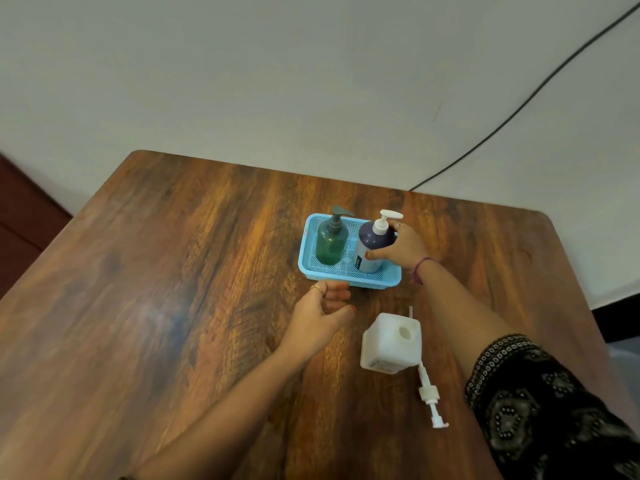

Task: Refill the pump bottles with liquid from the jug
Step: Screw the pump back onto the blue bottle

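Observation:
A blue perforated tray [346, 279] stands mid-table with two upright pump bottles in it. The green bottle [330, 242] with a dark pump is on the left. The dark blue bottle [372, 242] with a white pump is on the right, and my right hand [403, 249] grips its side. My left hand [327, 308] hovers just in front of the tray, fingers loosely curled, holding nothing. A white square jug [389, 344] stands open nearer to me. Its white pump head [429, 398] lies on the table beside it.
The wooden table [173, 289] spreads wide to the left and front. A pale wall rises behind it, with a black cable [519, 109] running down to the table's far edge. My patterned right sleeve [540, 403] covers the lower right.

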